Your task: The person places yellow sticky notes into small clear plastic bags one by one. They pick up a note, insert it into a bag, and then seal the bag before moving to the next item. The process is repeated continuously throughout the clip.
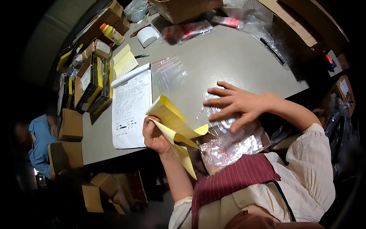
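Observation:
My left hand (155, 136) is closed on a folded yellow paper sheet (171, 116), which curls up in front of my apron near the table's front edge. With fingers spread, my right hand (238, 107) rests over a heap of clear plastic bags (225, 124). Below it, an open box (265, 142) at the table edge holds more clear bags (232, 149) with red lines; their contents are too small to make out. Left of the yellow paper lies a notepad (131, 110) with printed and handwritten pages. Flat clear zip bags (169, 72) lie just beyond it.
Black and yellow boxes (91, 84) stand along the left edge, near a yellow bottle (112, 34) with an orange cap. Red-marked bags (188, 31) and a cardboard box (183, 9) sit at the back. A black pen (272, 50) lies right. Another person (40, 141) is at far left.

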`<state>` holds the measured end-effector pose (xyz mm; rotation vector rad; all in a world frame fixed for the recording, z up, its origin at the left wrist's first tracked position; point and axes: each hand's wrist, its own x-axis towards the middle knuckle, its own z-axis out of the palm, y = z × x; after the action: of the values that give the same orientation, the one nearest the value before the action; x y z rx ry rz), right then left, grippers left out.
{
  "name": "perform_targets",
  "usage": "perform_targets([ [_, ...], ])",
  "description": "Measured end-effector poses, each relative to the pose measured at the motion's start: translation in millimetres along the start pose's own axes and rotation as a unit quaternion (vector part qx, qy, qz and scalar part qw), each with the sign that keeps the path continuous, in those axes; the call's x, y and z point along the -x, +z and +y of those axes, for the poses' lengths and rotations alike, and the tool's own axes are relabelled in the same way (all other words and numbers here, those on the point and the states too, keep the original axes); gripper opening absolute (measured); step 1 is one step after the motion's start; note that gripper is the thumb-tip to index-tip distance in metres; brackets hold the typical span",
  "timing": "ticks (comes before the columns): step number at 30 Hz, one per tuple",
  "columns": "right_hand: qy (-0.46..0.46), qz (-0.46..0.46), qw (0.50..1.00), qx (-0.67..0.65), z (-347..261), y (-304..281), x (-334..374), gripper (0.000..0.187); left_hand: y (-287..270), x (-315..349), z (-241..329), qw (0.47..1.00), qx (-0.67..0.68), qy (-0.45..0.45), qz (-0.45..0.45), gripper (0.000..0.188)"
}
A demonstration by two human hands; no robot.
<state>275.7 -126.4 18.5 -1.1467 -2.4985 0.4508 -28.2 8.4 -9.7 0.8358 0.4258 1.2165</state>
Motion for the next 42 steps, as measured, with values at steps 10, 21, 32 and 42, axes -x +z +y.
perform_targets([
  [10, 0.107, 0.260, 0.549, -0.787, -27.5, -7.0, 12.7, 0.065, -5.4, -1.2, -8.2, 0.996, -0.062, 0.036, 0.059, 0.017],
  [21, 0.136, 0.253, 0.517, -0.806, -26.0, 0.4, -5.1, 0.039, -1.1, -0.9, -3.5, 0.998, -0.038, 0.035, 0.039, 0.017],
  [32, 0.232, 0.173, 0.672, -0.681, 7.3, -36.0, -66.9, 0.023, 7.3, 0.4, -9.5, 0.998, 0.035, 0.011, 0.045, 0.014],
  [42, 0.092, 0.293, 0.944, -0.117, 9.3, -31.0, -82.2, 0.026, 38.2, 7.6, -12.0, 0.961, -0.260, 0.071, 0.063, 0.023],
])
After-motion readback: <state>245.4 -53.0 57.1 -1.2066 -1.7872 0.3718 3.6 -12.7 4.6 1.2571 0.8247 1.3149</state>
